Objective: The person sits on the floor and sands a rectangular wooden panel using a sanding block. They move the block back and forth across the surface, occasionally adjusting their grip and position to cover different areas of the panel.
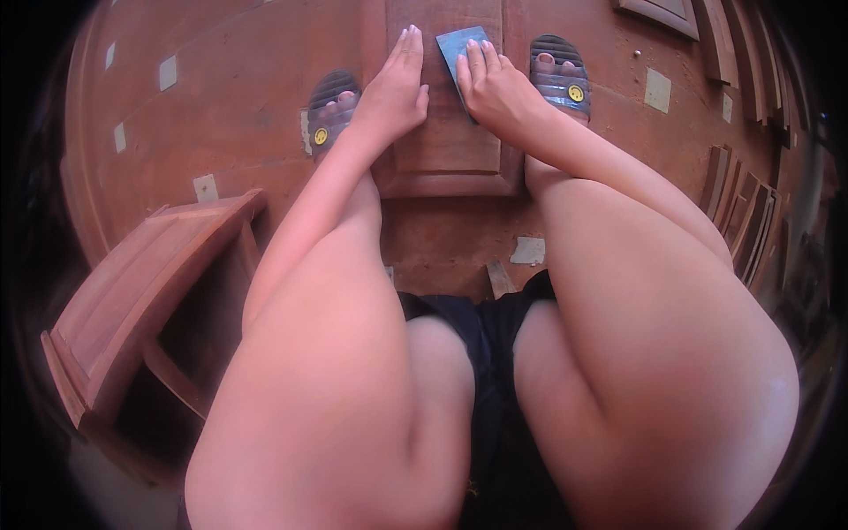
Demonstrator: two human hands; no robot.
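Note:
Between my feet a reddish-brown wooden panel (450,185), like a small cabinet door with a raised centre, extends away from me. My left hand (395,93) rests flat on its left side, fingers stretched forward and close together, holding nothing. On the right side, my right hand (495,88) presses a blue-grey rectangular sheet of sandpaper (452,44) against the wood. The fingers lie over the sheet's right part, and its far left corner sticks out past them. The underside of the sheet is hidden.
Sandalled feet (334,110) flank the panel. A wooden frame piece (155,291) leans at the left. Stacked wooden strips (746,216) and more panels (662,16) stand along the right. Pale scraps (657,90) dot the dusty reddish floor (221,115).

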